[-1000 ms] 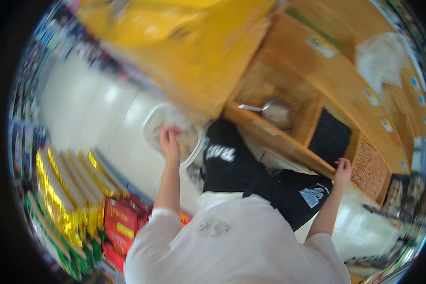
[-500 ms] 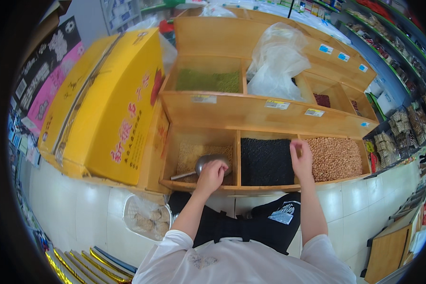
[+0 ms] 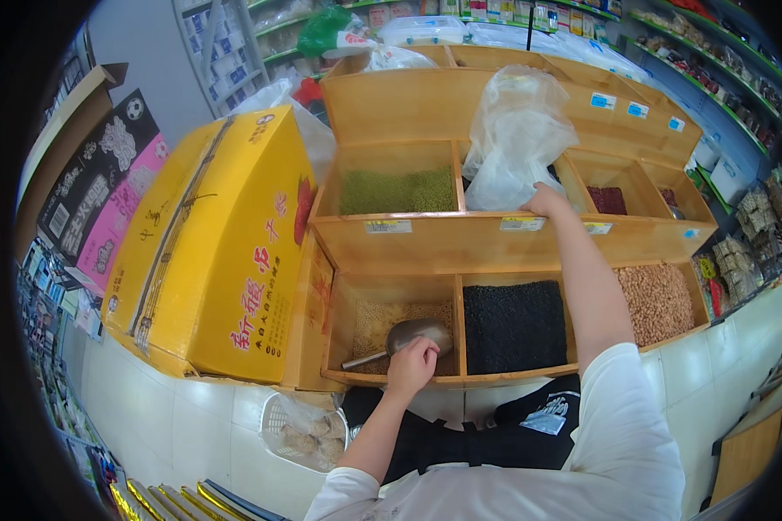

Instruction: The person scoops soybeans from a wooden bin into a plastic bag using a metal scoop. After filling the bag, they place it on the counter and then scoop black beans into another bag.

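In the wooden bin's lower-left compartment, a metal scoop lies on pale grains, the left hand curled at its bowl. The right hand meets an upper-row plastic bag; whether either grips, I cannot tell.

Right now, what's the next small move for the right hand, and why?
I'd probably ease the bag toward the body with the right hand: that hand is at the bag's lower edge on the upper tier, while the left hand is at the scoop in a lower bin.
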`<control>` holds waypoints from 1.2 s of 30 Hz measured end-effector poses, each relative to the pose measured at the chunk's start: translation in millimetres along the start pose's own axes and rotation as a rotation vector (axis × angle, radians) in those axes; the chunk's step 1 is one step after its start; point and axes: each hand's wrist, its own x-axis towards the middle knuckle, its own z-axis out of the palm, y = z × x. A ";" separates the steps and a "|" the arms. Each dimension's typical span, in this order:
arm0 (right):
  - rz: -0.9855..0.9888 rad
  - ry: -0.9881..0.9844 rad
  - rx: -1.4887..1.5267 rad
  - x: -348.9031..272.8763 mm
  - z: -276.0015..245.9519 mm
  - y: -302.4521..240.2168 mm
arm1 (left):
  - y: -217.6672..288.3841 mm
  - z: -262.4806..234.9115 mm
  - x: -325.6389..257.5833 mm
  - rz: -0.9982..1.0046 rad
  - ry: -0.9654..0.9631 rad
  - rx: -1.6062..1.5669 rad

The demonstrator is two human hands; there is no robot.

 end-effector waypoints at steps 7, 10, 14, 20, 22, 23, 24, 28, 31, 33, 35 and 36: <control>-0.023 -0.134 -0.182 20.5 7.8 6.8 | -4.1 1.1 1.6 0.048 0.036 -0.054; 0.033 0.166 0.152 -5.4 5.2 9.4 | -5.1 2.5 1.9 0.047 0.056 -0.033; -0.112 0.458 0.392 -27.9 0.9 9.5 | -6.0 1.7 0.8 0.019 -0.012 -0.029; -0.485 0.631 1.128 -63.2 -14.3 19.4 | -1.2 -1.6 1.1 0.039 -0.009 -0.053; -0.555 0.762 1.065 -89.6 -17.7 21.8 | -0.7 -1.9 0.0 0.001 -0.038 -0.057; -0.605 0.777 1.021 -106.5 -18.0 23.8 | -1.3 -2.8 -1.5 0.057 -0.038 -0.085; -0.624 0.777 1.004 -125.4 -17.4 26.3 | -2.1 -4.1 -2.7 0.087 -0.054 -0.110; -0.595 0.723 0.851 -213.4 8.5 32.0 | 1.7 -11.5 -8.0 0.213 -0.109 -0.427; -0.601 0.649 0.683 -273.8 50.8 35.6 | 19.4 -3.3 -5.2 0.113 -0.211 -0.938; -0.651 0.540 0.680 -304.0 85.0 37.4 | 34.2 10.0 -1.7 -0.073 -0.243 -1.313; -0.739 0.454 0.640 -323.9 114.0 41.0 | 50.5 32.9 -3.6 -0.214 -0.220 -1.246; -0.726 0.403 0.658 -335.5 127.9 42.2 | 51.8 40.7 -5.3 -0.203 -0.208 -1.250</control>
